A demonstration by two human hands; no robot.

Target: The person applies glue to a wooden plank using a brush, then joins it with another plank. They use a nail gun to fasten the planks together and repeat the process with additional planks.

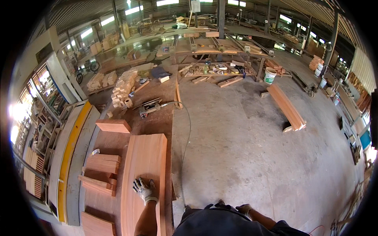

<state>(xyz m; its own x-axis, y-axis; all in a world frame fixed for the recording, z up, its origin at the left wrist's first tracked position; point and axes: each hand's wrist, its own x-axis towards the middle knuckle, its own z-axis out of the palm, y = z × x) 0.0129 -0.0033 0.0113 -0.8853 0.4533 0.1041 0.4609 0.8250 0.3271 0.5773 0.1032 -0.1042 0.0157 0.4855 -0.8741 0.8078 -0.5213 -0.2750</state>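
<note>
Left hand [144, 190], gloved, fingers spread flat on the long wooden board [145, 169], lower centre-left, near its right edge. Right hand [244, 209], lower centre at the person's body; grip cannot be told. Bare concrete floor [244, 149] lies open right of the board; small planks [101, 164] crowd its left edge.

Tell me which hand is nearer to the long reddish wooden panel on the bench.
Left. The left hand, gloved, rests flat on the long wooden panel near its close end. The right hand is off to the panel's right, by the person's body.
</note>
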